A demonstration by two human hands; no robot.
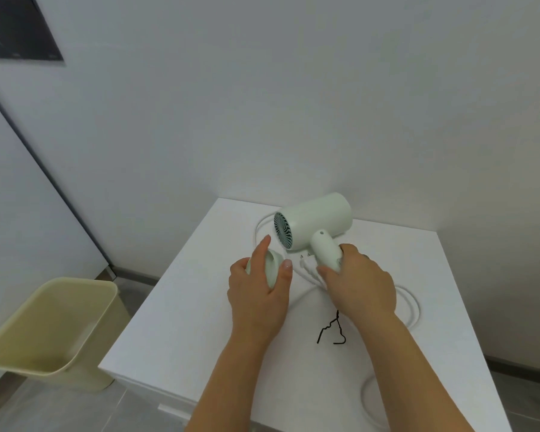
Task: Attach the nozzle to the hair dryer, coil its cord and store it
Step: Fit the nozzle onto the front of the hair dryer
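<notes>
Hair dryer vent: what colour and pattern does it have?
The vent is teal with pale vanes swirling out from its centre, seen in the head view.

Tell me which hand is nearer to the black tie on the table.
Right. The right hand, gripping the hair dryer by its handle, is just beyond the black tie; the left hand, holding the nozzle, is farther off to its left.
</notes>
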